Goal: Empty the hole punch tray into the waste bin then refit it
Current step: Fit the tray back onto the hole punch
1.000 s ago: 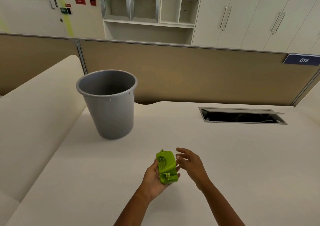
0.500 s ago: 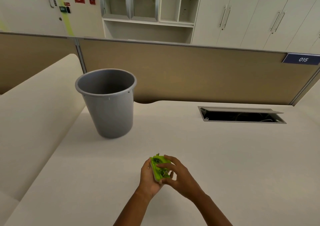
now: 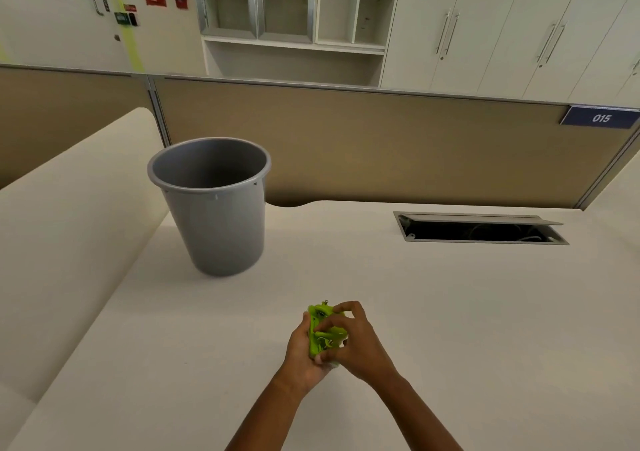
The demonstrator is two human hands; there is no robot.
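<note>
A small lime-green hole punch [image 3: 321,329] is held above the near middle of the cream desk [image 3: 450,312]. My left hand [image 3: 302,350] cups it from the left and below. My right hand [image 3: 356,341] wraps over it from the right, fingers curled on its green underside. Both hands hide most of the punch, and I cannot make out its tray separately. The grey waste bin [image 3: 211,205] stands upright and open on the desk, well beyond the hands and to the left.
A rectangular cable hatch [image 3: 479,232] lies open in the desk at the back right. A tan partition [image 3: 381,139] with a "015" label closes off the far edge. A raised cream surface [image 3: 69,225] runs along the left. White cabinets stand behind.
My right hand, open and apart from the punch a second ago, has closed over it. The punch has turned in my left hand and sunk slightly toward me.
</note>
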